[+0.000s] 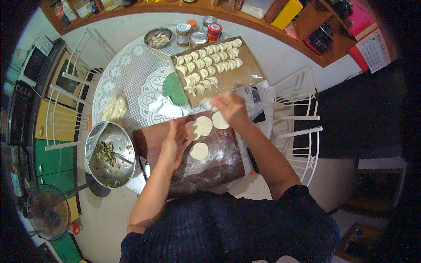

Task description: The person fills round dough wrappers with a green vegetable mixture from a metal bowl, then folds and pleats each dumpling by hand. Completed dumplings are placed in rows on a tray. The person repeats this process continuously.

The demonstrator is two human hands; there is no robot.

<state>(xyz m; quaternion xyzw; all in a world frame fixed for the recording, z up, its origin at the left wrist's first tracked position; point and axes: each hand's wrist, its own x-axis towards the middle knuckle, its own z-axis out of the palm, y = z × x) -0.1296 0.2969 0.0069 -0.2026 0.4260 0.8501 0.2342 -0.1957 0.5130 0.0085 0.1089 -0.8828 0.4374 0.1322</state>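
Note:
My right hand [229,104], blurred, is over the near edge of a tray [250,70] holding rows of folded dumplings [209,57]; whether it holds something pale at its fingertips is unclear. My left hand [178,138] hovers with fingers apart over a dark, floured board [210,171], beside round dough wrappers [202,126]. One wrapper [199,151] lies nearer my body, another [220,120] close to my right wrist. Left of the board stands a metal bowl [111,177] with chopped filling [104,154] and a utensil, partly covered by plastic film.
Dough in plastic [115,109], a white cloth [167,107] and a green scalloped plate [174,88] lie on the lace-patterned table. Jars [198,38] and a small metal bowl [159,37] stand at the back. White metal chairs [296,98] flank the table.

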